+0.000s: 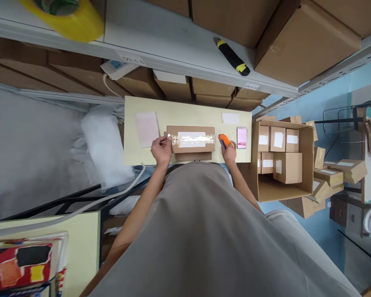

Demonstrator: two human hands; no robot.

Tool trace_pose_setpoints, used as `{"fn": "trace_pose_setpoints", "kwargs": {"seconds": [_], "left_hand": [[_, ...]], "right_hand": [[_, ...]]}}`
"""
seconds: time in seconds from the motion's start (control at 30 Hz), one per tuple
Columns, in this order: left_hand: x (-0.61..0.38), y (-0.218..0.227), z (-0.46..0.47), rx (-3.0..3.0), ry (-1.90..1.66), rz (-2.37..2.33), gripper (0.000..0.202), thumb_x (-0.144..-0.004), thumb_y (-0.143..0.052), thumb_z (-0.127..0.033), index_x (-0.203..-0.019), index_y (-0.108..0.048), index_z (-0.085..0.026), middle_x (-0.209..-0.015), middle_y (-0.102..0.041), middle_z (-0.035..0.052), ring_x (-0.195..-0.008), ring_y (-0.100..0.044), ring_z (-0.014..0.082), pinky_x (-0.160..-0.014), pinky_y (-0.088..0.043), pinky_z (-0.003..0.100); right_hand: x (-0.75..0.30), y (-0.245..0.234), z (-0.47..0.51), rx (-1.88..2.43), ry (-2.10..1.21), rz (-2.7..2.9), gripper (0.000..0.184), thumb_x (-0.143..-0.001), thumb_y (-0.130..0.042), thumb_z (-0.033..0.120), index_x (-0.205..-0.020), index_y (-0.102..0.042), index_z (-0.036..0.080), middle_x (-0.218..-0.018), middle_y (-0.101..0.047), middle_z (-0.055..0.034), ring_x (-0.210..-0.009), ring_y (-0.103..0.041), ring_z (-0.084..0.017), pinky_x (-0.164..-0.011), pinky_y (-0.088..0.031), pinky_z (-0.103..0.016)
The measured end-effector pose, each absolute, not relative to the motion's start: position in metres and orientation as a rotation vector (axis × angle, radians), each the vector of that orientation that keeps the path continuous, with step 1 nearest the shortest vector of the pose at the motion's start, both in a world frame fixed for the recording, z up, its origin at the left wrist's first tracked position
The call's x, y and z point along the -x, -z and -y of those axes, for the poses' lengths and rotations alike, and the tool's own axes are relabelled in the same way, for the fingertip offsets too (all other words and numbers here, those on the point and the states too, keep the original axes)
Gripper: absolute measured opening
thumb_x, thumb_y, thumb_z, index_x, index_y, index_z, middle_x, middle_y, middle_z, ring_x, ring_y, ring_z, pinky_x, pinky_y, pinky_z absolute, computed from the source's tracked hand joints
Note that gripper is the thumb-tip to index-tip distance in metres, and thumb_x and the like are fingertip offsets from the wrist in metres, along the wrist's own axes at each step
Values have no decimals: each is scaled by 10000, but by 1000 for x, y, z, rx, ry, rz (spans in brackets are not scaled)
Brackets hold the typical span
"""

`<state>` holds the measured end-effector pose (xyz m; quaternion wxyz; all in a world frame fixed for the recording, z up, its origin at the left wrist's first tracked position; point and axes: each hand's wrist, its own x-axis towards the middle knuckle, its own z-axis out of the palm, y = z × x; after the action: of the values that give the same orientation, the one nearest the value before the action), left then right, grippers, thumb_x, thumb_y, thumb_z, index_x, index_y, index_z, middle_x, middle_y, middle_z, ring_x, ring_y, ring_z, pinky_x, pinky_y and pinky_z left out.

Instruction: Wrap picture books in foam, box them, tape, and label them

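A brown cardboard box (190,150) lies on the pale yellow table (148,156) in front of me. A white label (191,139) sits on its top, with a strip of shiny clear tape (209,139) running lengthwise across it. My left hand (162,150) is closed at the box's left end, its fingertips at the end of the tape. Just past the right end, my right hand (229,154) grips an orange tape dispenser (224,139), apart from the box.
A pinkish sheet (147,130), a white slip (230,118) and a phone-like pink-screened item (241,137) lie on the table. At right stands an open carton (284,193) holding labelled boxes. A utility knife (233,57) and yellow tape roll (77,22) rest on the shelf above.
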<state>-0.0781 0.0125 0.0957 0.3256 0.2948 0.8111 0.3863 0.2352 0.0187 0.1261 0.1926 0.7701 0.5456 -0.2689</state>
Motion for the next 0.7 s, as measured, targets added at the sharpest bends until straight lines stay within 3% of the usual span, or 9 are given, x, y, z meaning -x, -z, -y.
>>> {"fn": "trace_pose_setpoints", "kwargs": {"seconds": [0.17, 0.3, 0.4, 0.47, 0.53, 0.63, 0.7], "left_hand": [[77, -100, -14, -833, -903, -2082, 236, -966, -753, -367, -1120, -731, -189, -1167, -801, 138, -1058, -762, 281, -1060, -583, 407], [69, -103, -15, -943, -739, -2079, 393, -853, -914, -524, -982, -688, -229, -1059, -799, 179, -1176, -762, 435, -1042, -577, 486], [71, -100, -16, -967, -690, -2068, 468, -748, -991, -544, -883, -644, -260, -920, -772, 172, -1167, -753, 494, -1004, -575, 506], [77, -96, -17, -987, -686, -2045, 430, -790, -937, -565, -824, -625, -272, -840, -748, 143, -1115, -758, 471, -981, -573, 488], [87, -92, -17, -1019, -677, -1982, 359, -909, -789, -572, -798, -638, -266, -819, -749, 117, -1048, -759, 409, -957, -572, 450], [105, -91, -17, -1023, -659, -1832, 311, -1017, -585, -467, -878, -726, -228, -952, -809, 112, -1051, -749, 337, -967, -583, 410], [115, -94, -16, -1032, -691, -1769, 296, -1019, -567, -409, -976, -774, -202, -1084, -825, 125, -1138, -740, 325, -1026, -592, 408]], "right_hand": [[-206, -163, -22, -2346, 840, -1789, 669, -1234, -138, 492, -1596, -558, 118, -1474, -749, -275, -1410, -709, -324, -1035, -543, -326], [-155, -168, -36, -2270, 916, -1697, 819, -1171, -315, 750, -1612, -533, 94, -1369, -789, -293, -1309, -759, -394, -1003, -564, -361], [-140, -160, -41, -2230, 795, -1624, 920, -1143, -360, 797, -1675, -436, 50, -1384, -764, -328, -1296, -757, -423, -992, -562, -369], [-146, -154, -40, -2192, 771, -1677, 828, -1178, -311, 737, -1661, -465, 82, -1345, -776, -295, -1233, -769, -389, -970, -549, -345], [-160, -149, -37, -2220, 836, -1776, 718, -1208, -257, 667, -1531, -601, 126, -1223, -801, -219, -1113, -770, -326, -932, -538, -314], [-179, -148, -31, -2382, 1043, -1904, 712, -1195, -253, 680, -1202, -747, 168, -1002, -772, -114, -937, -711, -249, -863, -540, -300], [-187, -152, -27, -2481, 1167, -2043, 716, -1150, -337, 748, -1118, -773, 181, -994, -761, -97, -941, -695, -238, -876, -563, -318]]}}
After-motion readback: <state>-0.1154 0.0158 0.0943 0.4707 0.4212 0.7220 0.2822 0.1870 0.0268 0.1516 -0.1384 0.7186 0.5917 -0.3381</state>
